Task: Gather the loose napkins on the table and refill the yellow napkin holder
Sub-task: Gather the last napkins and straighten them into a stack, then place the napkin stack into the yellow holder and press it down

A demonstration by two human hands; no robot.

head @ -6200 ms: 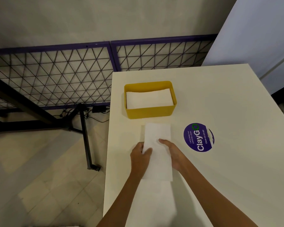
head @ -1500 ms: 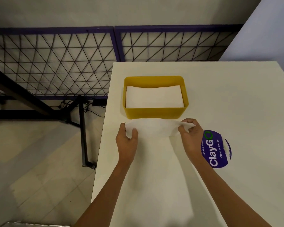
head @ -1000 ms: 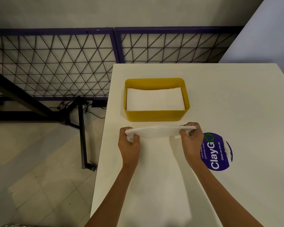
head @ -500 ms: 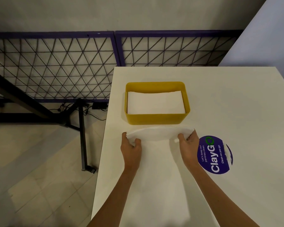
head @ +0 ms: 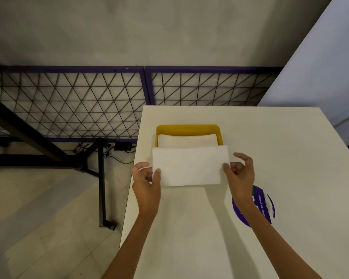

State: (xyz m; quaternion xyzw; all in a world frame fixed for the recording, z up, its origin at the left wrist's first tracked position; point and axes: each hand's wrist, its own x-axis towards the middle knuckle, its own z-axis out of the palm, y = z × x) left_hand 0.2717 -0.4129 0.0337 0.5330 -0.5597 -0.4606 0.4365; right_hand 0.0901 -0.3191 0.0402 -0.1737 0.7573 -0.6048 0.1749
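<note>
While the white table [head: 250, 238] carries the yellow napkin holder [head: 187, 128] near its far left part, a folded white napkin [head: 188, 166] is held above the table just in front of the holder, its far edge overlapping the holder's near wall. The napkin's long axis is laid left to right, parallel to the holder's long side and to the stack of napkins [head: 187, 139] seen inside it. Its left short edge is pinched by the left hand [head: 146, 182], thumb on top. Its right short edge is met by the thumb of the right hand [head: 239, 174], whose other fingers are curled and spread apart. A purple round sticker [head: 264, 206] is partly hidden under the right wrist.
</note>
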